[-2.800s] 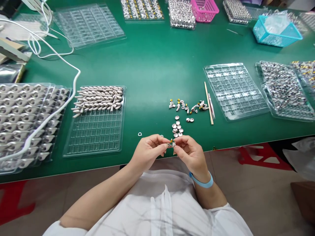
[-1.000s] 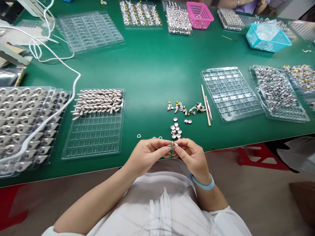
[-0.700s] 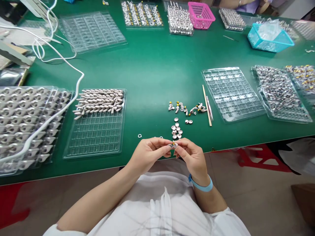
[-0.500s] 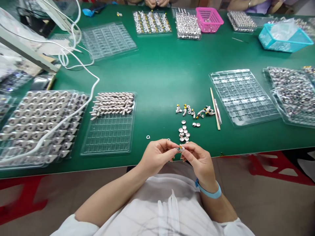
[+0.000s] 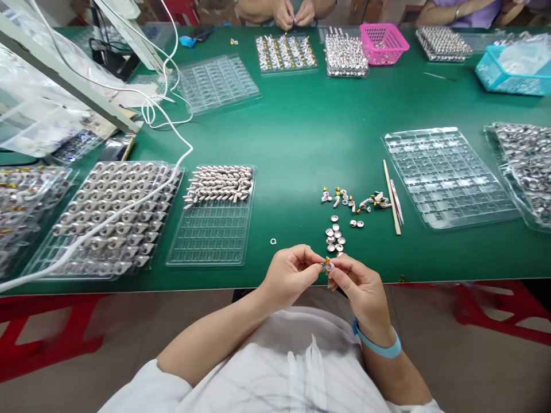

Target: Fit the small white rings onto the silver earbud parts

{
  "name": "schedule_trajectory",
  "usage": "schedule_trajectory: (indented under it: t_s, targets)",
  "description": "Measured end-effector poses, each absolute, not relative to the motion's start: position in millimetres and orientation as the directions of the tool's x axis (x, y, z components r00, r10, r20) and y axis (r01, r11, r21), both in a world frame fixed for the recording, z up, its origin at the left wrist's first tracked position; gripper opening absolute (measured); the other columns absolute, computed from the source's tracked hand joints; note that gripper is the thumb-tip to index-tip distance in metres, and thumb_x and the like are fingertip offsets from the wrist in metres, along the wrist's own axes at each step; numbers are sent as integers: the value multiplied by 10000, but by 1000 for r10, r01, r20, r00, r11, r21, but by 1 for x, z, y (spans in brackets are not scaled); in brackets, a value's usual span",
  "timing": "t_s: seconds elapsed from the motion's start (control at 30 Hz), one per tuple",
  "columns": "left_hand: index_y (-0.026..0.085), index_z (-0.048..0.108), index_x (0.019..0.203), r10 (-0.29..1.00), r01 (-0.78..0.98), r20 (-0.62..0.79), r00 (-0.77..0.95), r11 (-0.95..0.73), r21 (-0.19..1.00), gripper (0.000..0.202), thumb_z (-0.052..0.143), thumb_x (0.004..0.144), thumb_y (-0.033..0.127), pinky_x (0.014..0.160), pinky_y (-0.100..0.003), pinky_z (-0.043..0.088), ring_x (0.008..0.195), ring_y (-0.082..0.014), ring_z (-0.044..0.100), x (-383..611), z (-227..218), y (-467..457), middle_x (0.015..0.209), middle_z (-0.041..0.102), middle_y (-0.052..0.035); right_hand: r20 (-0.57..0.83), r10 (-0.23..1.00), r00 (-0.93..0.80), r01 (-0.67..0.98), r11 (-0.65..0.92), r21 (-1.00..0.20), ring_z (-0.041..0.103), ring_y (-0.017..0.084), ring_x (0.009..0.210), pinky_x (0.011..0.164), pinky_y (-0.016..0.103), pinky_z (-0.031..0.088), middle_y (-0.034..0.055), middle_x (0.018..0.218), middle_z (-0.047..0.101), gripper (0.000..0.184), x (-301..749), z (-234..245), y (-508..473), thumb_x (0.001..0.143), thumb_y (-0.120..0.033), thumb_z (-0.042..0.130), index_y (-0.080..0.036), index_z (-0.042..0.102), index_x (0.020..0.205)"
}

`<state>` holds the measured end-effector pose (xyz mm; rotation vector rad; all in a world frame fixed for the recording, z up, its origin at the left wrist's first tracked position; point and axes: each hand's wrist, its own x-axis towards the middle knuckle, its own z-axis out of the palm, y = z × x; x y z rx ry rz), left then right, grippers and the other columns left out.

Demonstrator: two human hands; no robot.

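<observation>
In front of my chest, at the table's near edge, both hands meet over a small white earbud part with a yellow-orange bit on top. My left hand pinches its left side between thumb and forefinger. From the right, the thumb and fingers of my right hand grip the same part, partly covering it. Just beyond the fingertips lie several round silver caps. Farther back is a loose row of earbud housings with yellow pieces. A small white ring lies left of the caps.
Left stand a half-filled tray of stem-shaped parts and stacked trays of housings, crossed by a white cable. Right are a wooden stick, tweezers and a clear tray. A co-worker's hands work opposite, near a pink basket.
The view has shifted, so the table's contents appear farther right and slightly lower. Both hands keep their pinch on the earbud part, with little change in pose. More of the co-worker's hands shows.
</observation>
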<state>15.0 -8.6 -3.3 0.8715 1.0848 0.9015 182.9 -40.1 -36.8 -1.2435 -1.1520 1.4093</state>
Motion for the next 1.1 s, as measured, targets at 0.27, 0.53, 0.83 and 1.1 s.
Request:
schedule_trajectory:
  t_s: [0.27, 0.53, 0.83, 1.1]
  targets:
    - [143, 631, 673, 915, -134, -336, 222, 370, 919, 119, 722, 691, 218, 531, -220, 494, 539, -109, 602, 15, 2, -8, 622, 679, -11, -226, 972, -71, -153, -234, -960, 627, 111, 575, 543, 234, 538, 9, 754, 705, 149, 179, -34, -41, 833, -338, 718, -226, 744, 928]
    - [128, 729, 779, 877, -68, -386, 285, 421, 905, 165, 757, 715, 277, 506, -204, 502, 559, -101, 584, 10, 5, -6, 707, 695, -33, -236, 968, -90, -209, -250, -945, 606, 120, 548, 517, 255, 512, 11, 719, 688, 198, 181, -40, -42, 842, -381, 699, -214, 737, 943]
    - [137, 728, 1007, 831, -151, -404, 384, 488, 860, 296, 728, 805, 353, 659, -252, 584, 677, -135, 678, -1, -2, -8, 818, 722, -48, -191, 981, -41, -144, -195, -970, 582, 105, 575, 513, 239, 481, 20, 812, 680, 175, 185, -37, -43, 861, -361, 678, -231, 726, 967]
    - [132, 673, 923, 716, -246, -477, 510, 653, 717, 267, 753, 796, 353, 625, -236, 561, 652, -144, 701, -2, -14, -4, 798, 735, -62, -211, 975, -71, -215, -222, -951, 586, 104, 627, 541, 219, 473, 13, 825, 683, 137, 181, -37, -44, 864, -318, 689, -235, 707, 971]
